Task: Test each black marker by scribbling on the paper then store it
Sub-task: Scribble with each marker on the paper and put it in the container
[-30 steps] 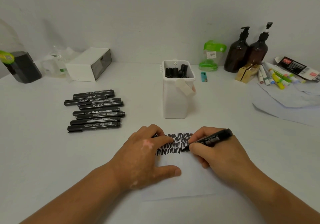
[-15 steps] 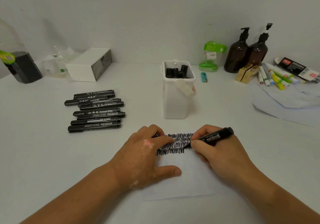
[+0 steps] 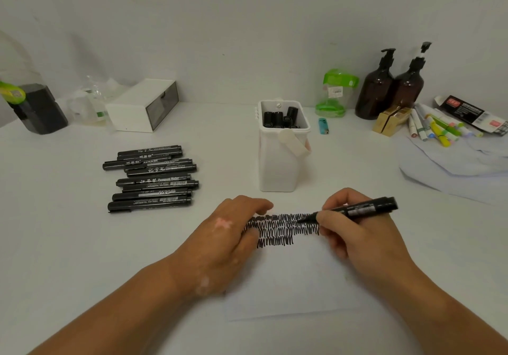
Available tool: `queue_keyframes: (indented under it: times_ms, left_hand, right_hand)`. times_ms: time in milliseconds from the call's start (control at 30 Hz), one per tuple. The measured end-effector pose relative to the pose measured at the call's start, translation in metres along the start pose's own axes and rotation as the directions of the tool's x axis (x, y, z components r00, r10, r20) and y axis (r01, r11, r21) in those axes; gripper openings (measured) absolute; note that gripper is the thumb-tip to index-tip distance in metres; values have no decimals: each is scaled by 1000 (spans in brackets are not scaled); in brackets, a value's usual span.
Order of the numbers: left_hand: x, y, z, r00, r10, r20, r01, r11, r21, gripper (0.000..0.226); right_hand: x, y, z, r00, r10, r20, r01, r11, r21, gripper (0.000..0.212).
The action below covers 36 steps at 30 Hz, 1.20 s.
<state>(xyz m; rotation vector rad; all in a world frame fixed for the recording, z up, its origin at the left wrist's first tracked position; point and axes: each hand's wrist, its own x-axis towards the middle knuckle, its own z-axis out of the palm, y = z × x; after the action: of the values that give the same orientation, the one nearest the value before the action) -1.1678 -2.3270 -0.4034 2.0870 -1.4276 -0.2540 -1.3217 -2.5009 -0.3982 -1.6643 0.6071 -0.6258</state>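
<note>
My right hand (image 3: 360,239) grips an uncapped black marker (image 3: 365,208), whose tip touches the top right of the black scribbles (image 3: 277,229) on the white paper (image 3: 288,286). My left hand (image 3: 228,244) rests on the paper's left part with its fingers loosely stretched over the scribbles' left end; its thumb is hidden. Several capped black markers (image 3: 154,178) lie in a stack to the left. Behind the paper stands a white holder (image 3: 277,162) with several black markers (image 3: 280,119) upright inside.
At the back stand a white drawer box (image 3: 143,104), a dark container (image 3: 38,110), a green-lidded jar (image 3: 336,90), a blue lighter (image 3: 323,126) and two brown pump bottles (image 3: 390,88). Coloured markers (image 3: 437,129) and crumpled paper (image 3: 461,167) lie at the right.
The marker tip has travelled from the scribbles' lower right up to their top right, and the marker lies flatter. My left thumb has slipped out of sight.
</note>
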Motion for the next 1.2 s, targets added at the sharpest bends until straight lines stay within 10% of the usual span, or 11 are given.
queue_keyframes:
  times_ms: [333,933,1200]
  left_hand:
    - [6,-11,-5,964,-221,-149,99,816,-570,44]
    - [3,-9,0,995,27,-95,-51,963,-266,36]
    - [5,-10,0,996,-69,-64,12,767,-642,21]
  right_hand:
    - [4,0,-5,994,-24,106,-8,957,289,22]
    - [-4,-10,-3,987,-74,144,40,974,225,5]
    - [-9,-16,-1,970,-44,238,8,989,148,22]
